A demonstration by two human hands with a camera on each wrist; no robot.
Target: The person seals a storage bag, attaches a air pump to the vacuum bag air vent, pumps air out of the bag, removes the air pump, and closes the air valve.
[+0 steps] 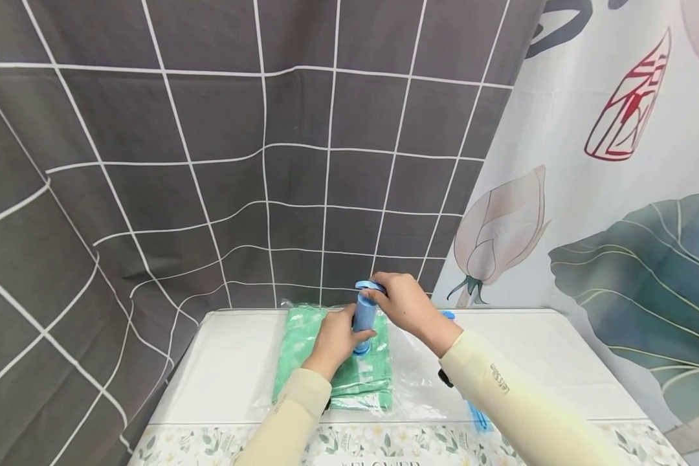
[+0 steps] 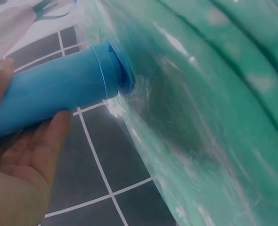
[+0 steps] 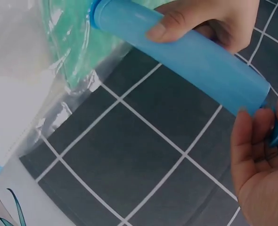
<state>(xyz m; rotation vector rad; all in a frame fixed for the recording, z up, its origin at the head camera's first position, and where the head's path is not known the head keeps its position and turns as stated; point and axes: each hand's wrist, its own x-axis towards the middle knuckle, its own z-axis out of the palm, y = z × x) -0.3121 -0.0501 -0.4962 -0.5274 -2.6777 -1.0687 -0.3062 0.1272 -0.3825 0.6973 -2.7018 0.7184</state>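
**Tube gripped mid-body by left hand, handle held at the top by right**

Blue tube (image 1: 366, 313) stands near upright on the bag (image 1: 418, 383), over the green cloth (image 1: 299, 353) packed inside.

Left hand (image 1: 336, 331): clamped round the tube. Thumb on one side, fingers on the other, around the middle of the body. Tube sticks out past the grip at both ends: lower part runs down to the bag, upper part runs up toward the right hand.

Right hand (image 1: 406, 301): fingers curled on the blue handle (image 1: 368, 285) at the tube's top end, thumb side toward the tube. Tube body lies just below this grip, not in it. Right wrist view has the fingertips right by the tube's end; can't tell if they touch it.

Lower end: wider collar (image 2: 107, 70) meets the clear film in the left wrist view. Exact seating there is too blurred to read.

Around: bag lies on the white table (image 1: 227, 366), cloth filling its left part, clear film spreading right. One blue item (image 1: 479, 417) sits by the right forearm, partly hidden. Dark gridded curtain (image 1: 297, 175) hangs behind the table, printed curtain (image 1: 565, 207) to the right.
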